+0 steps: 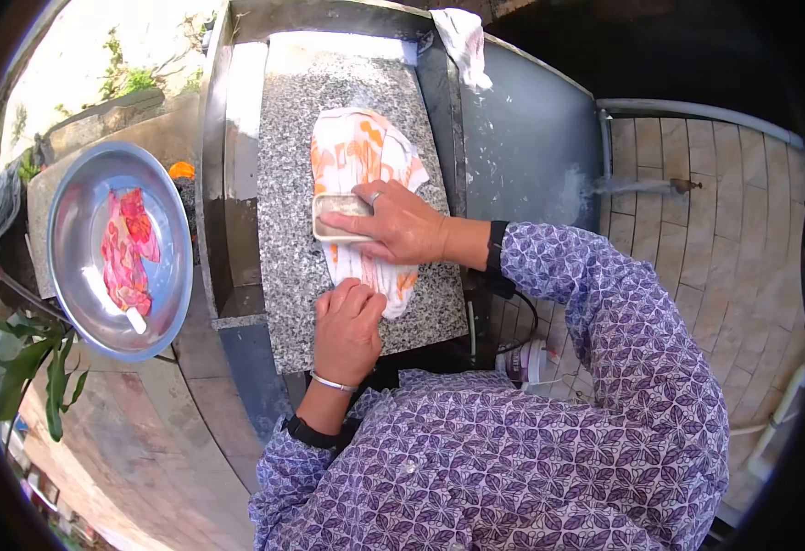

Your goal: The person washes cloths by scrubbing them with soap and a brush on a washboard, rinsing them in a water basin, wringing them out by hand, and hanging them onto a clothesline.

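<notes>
A white cloth with orange print [357, 151] lies spread on the speckled stone slab [292, 230]. My right hand [402, 223], with a ring on one finger, grips a cream rectangular scrub brush [322, 204] and presses it on the middle of the cloth. The brush's underside is hidden. Closer to my body, my left hand [349, 331] is closed, fingers curled on the near end of the cloth and holding it against the slab.
A metal basin [77, 275] holding a wet pink-red cloth [127, 248] stands at the left. Water runs from a tap [682, 185] into the sink [531, 138] at right. A white rag [462, 46] hangs over the sink divider. Behind the slab rises a low wall.
</notes>
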A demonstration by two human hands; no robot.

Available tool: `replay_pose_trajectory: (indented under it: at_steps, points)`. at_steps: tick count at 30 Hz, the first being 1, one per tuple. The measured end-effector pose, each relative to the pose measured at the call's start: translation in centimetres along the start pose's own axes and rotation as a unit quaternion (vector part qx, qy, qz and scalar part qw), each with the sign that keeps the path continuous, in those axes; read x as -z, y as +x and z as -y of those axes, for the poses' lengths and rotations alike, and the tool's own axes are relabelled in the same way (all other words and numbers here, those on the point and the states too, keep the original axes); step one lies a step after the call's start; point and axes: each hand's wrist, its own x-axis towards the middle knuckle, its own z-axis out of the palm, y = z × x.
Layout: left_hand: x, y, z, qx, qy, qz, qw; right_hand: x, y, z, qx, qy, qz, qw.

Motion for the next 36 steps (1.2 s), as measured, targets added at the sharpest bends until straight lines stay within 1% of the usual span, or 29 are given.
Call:
replay_pose_trajectory:
  at_steps: [2, 3, 5, 6, 8, 9, 10, 11, 13, 14, 15, 17, 18, 19, 20, 21, 23, 25, 26, 27, 28, 29, 30, 31, 32, 33, 34, 35, 36]
  points:
    - [0.0, 0.2, 0.1, 0.0, 0.005, 0.005, 1.0, 0.2, 0.9, 0.0, 0.04, 0.018, -0.035, 0.998]
    - [-0.2, 0.2, 0.2, 0.004, 0.005, 0.011, 1.0, -2.0, 1.6, -3.9, 0.019, -0.011, -0.057, 0.998]
    - [0.0, 0.3, 0.2, 0.011, -0.003, 0.023, 1.0, -3.0, 6.3, -10.4, -0.158, -0.065, -0.132, 0.976]
    - [0.5, 0.6, -0.3, 0.012, -0.014, 0.022, 1.0, -2.9, 8.3, -12.3, -0.241, -0.107, -0.099, 0.959]
    - [0.6, 1.3, -1.0, 0.021, 0.006, 0.031, 0.999, -1.5, 10.3, -13.2, -0.32, -0.118, -0.033, 0.939]
    - [0.9, 1.8, -1.3, 0.028, 0.022, 0.043, 0.998, -0.6, 10.0, -13.3, -0.323, -0.114, -0.041, 0.939]
    - [0.3, 2.2, -0.1, 0.009, 0.083, 0.079, 0.993, 0.5, 9.8, -13.5, -0.346, -0.012, -0.015, 0.938]
    - [-0.2, 3.0, 0.0, 0.006, 0.089, 0.078, 0.993, 2.0, 9.3, -13.0, -0.364, 0.089, 0.016, 0.927]
    - [-0.8, 5.2, 0.2, 0.046, 0.106, 0.108, 0.987, 2.9, 5.9, -13.2, -0.333, 0.039, -0.144, 0.931]
    - [-1.2, 6.9, 0.1, 0.072, -0.018, 0.047, 0.996, 2.4, 3.6, -14.5, -0.297, -0.002, -0.238, 0.925]
    - [-1.8, 8.7, -0.3, 0.097, -0.142, -0.012, 0.985, 3.3, 1.3, -14.8, -0.311, 0.028, -0.252, 0.916]
    - [-0.8, 13.3, -3.4, 0.11, -0.418, -0.075, 0.898, 4.3, -4.1, -15.6, -0.378, 0.067, -0.265, 0.885]
    - [0.3, 14.5, -4.5, 0.106, -0.418, -0.071, 0.899, 4.1, -7.0, -16.6, -0.43, 0.075, -0.265, 0.86]
    - [1.3, 15.6, -5.7, 0.12, -0.546, -0.152, 0.815, 3.2, -10.0, -18.0, -0.455, 0.062, -0.273, 0.845]
    - [1.6, 16.1, -6.4, 0.134, -0.657, -0.23, 0.706, 2.8, -12.8, -19.0, -0.48, 0.049, -0.28, 0.83]
    - [1.2, 15.4, -6.2, 0.134, -0.656, -0.226, 0.707, 3.0, -14.8, -18.9, -0.504, 0.032, -0.266, 0.821]
    - [0.3, 10.1, -3.4, 0.238, -0.521, -0.215, 0.791, 2.3, -18.9, -19.8, -0.553, -0.002, -0.24, 0.798]
    - [-0.1, 4.4, -0.2, 0.338, -0.363, -0.202, 0.844, 0.9, -22.0, -21.4, -0.576, -0.012, -0.225, 0.786]
    - [0.3, 3.8, 0.2, 0.382, -0.28, -0.194, 0.859, 0.5, -22.9, -21.8, -0.593, -0.021, -0.276, 0.756]
    - [0.6, 3.4, 0.6, 0.386, -0.276, -0.19, 0.86, -0.2, -23.8, -21.9, -0.61, -0.031, -0.324, 0.722]
    - [1.8, 3.5, 0.2, 0.268, -0.054, -0.172, 0.947, -1.4, -24.0, -22.4, -0.612, -0.025, -0.319, 0.723]
    - [2.6, 3.8, 0.0, 0.129, 0.17, -0.143, 0.967, -2.2, -23.6, -23.5, -0.624, -0.009, -0.302, 0.72]
    - [2.7, 4.9, 0.3, 0.052, 0.197, -0.096, 0.974, -2.7, -23.5, -24.2, -0.636, 0.005, -0.286, 0.717]
    - [2.4, 6.0, 1.0, 0.053, 0.195, -0.099, 0.974, -2.0, -21.6, -22.9, -0.596, 0.049, -0.262, 0.757]
    - [1.9, 7.1, 1.8, 0.044, 0.227, -0.042, 0.972, -0.9, -18.4, -20.2, -0.554, 0.092, -0.237, 0.793]
    - [1.3, 8.0, 2.7, 0.034, 0.256, 0.017, 0.966, -0.5, -15.8, -17.6, -0.457, 0.07, -0.254, 0.849]
    - [0.9, 8.8, 4.1, 0.047, 0.217, 0.035, 0.975, -0.1, -13.4, -14.9, -0.357, 0.045, -0.267, 0.894]
    - [1.0, 8.8, 4.2, 0.042, 0.209, 0.033, 0.977, 0.8, -11.0, -11.1, -0.339, 0.047, -0.23, 0.911]
    - [1.2, 8.7, 4.1, 0.029, 0.211, 0.059, 0.975, 0.9, -9.1, -8.2, -0.255, 0.085, -0.242, 0.932]
